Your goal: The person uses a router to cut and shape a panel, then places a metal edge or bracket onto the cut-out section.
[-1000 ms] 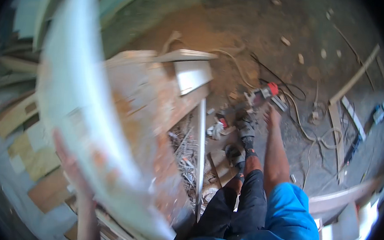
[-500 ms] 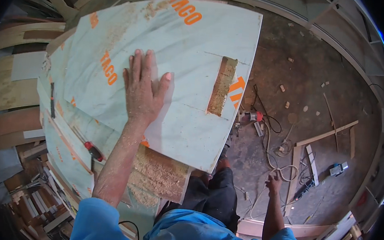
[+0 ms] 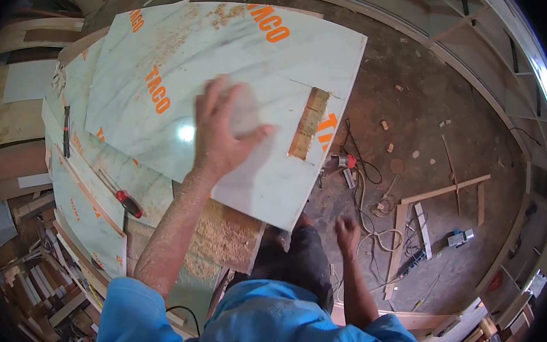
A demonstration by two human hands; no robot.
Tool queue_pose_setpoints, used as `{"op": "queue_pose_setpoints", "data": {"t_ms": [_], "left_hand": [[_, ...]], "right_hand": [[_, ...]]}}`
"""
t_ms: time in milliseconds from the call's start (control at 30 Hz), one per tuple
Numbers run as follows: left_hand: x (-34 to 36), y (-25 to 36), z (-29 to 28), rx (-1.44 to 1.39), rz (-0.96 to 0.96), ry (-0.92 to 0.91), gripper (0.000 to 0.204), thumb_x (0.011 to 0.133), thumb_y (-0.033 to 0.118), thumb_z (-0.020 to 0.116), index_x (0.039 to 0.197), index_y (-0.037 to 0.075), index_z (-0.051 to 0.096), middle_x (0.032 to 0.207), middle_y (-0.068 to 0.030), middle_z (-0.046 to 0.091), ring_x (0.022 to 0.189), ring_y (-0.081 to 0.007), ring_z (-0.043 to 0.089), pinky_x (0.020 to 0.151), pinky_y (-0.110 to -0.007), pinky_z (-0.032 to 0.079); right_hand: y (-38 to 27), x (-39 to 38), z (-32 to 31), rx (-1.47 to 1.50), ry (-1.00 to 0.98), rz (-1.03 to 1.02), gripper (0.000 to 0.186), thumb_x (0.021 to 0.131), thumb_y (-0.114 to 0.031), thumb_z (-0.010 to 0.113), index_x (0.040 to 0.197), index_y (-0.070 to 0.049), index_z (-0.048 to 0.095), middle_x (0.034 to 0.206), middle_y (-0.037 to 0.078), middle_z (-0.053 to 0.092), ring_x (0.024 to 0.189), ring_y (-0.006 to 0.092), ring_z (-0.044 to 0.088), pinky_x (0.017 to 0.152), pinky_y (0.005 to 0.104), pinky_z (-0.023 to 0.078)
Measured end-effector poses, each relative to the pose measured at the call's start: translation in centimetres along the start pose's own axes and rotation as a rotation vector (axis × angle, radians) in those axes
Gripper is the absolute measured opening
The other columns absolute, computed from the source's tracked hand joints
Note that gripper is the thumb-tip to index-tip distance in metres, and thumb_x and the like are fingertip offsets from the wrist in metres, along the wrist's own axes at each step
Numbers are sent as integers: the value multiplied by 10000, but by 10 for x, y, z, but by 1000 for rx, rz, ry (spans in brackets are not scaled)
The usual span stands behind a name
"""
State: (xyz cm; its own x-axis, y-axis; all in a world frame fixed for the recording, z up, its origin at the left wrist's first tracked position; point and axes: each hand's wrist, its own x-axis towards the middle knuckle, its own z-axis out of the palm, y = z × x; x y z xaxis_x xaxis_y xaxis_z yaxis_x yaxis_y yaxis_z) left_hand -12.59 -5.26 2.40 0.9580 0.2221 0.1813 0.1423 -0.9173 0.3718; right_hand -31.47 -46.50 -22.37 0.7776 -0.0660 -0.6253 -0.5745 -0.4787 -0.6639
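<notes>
My left hand (image 3: 222,128), fingers spread and smeared by motion, is over a white marble-look panel (image 3: 182,109) with orange printing. Whether the palm touches the panel I cannot tell. A rough brown rectangular recess (image 3: 308,123) is cut into the panel near its right edge, with pencil lines at its ends. My right hand (image 3: 347,235) hangs low beside my legs, above the floor; its fingers look curled but are blurred. Below the panel's near edge lies a board covered with wood shavings (image 3: 220,241). A red-and-black handled screwdriver (image 3: 128,203) rests left of my forearm.
A dark slim tool (image 3: 66,132) lies at the left edge of the stack. On the floor at right are a red-and-grey power tool (image 3: 341,161), a looped cord (image 3: 389,239), wood strips (image 3: 445,190) and another grey tool (image 3: 460,238). Wood offcuts (image 3: 52,292) are heaped at lower left.
My left hand has shifted right on the panel and its fingers are now blurred. My right hand has swung left, closer to my legs. The view has shifted slightly.
</notes>
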Motion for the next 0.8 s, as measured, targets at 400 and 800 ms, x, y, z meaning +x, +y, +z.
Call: {"op": "queue_pose_setpoints", "data": {"t_ms": [400,800], "left_hand": [[41,86,-23,272,103,-527,1038,654,383,909,1464,-7,391,1543,-267,306,1481,-438,306,1116,-571,442],[29,55,8,-65,160,-86,175,931,192,639,1000,31,650,1028,-143,657,936,-360,678,749,-477,589]], "right_hand": [[-243,14,-107,247,103,-319,251,966,-227,711,1045,11,693,862,52,704,751,105,637,686,265,510],[-234,-37,-112,119,158,-280,256,930,-252,746,1021,-15,711,853,91,722,768,163,660,717,304,518]]}}
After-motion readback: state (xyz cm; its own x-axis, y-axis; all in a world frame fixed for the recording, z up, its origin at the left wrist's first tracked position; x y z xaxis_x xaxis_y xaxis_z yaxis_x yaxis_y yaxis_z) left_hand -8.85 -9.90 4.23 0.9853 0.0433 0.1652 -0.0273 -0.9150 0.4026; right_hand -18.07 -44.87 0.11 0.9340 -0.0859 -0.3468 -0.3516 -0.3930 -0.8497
